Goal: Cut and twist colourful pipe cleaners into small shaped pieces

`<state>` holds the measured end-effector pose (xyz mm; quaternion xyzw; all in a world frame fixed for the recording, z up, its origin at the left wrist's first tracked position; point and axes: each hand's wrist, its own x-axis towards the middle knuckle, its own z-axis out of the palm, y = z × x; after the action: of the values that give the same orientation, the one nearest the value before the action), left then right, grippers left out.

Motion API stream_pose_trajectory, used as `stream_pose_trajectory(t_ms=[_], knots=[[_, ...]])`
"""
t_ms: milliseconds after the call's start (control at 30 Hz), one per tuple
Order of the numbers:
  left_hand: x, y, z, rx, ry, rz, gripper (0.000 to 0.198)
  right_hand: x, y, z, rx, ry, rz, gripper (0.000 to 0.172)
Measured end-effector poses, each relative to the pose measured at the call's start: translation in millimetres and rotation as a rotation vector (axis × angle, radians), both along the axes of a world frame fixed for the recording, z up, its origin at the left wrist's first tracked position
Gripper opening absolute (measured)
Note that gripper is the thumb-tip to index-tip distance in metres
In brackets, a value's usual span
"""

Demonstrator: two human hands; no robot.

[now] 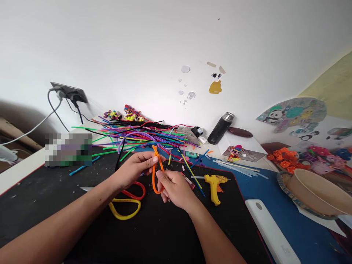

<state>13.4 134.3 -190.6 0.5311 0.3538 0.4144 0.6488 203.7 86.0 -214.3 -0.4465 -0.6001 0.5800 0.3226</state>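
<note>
An orange pipe cleaner (154,180), bent into a long loop with its ends crossed at the top, is held over the black mat (154,234). My left hand (140,165) pinches it near the crossed ends. Lower down, on the loop's right side, my right hand (173,187) has its thumb and fingers closed on it. Beneath my left forearm lie scissors with a red and a yellow handle (125,216), their blades partly hidden. Right of my right hand, a yellow glue gun (216,187) rests on the mat.
Behind my hands spreads a heap of coloured pipe cleaners (143,134). A black thermos (220,128) leans near the wall. Several glue sticks (242,168) lie on the blue surface. At right are a bowl (316,190), orange flowers (286,159) and a white bar-shaped device (272,231).
</note>
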Motion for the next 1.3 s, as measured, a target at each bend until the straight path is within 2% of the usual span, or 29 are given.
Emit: stream_pose_trajectory(t_ms=[167,500,833,1000,1133,1300], knots=[[-0.8,1.3,0.1,-0.032,-0.061,0.030,0.042,-2.1,-2.6,2.9,-0.017,0.000,0.048,0.066],[-1.1,0.8,3.4,-0.048,-0.112,0.121,0.039,-2.8,-2.3,2.2,-0.009,0.004,0.040,0.063],[-0.9,-1.4,1.5,-0.032,-0.071,0.069,0.041,-4.8,-4.3,1.2,-0.016,-0.060,0.054,0.062],[0.2,-0.7,1.2,-0.014,-0.067,0.078,0.040,-5.5,-4.7,2.3,-0.023,-0.063,0.051,0.055],[-0.6,0.7,0.8,0.019,-0.075,0.152,0.036,-7.2,-4.1,1.7,0.019,-0.059,0.015,0.047],[-4.2,3.3,0.8,0.187,0.052,0.345,0.035,-7.3,-3.8,1.8,0.175,-0.120,-0.080,0.044]])
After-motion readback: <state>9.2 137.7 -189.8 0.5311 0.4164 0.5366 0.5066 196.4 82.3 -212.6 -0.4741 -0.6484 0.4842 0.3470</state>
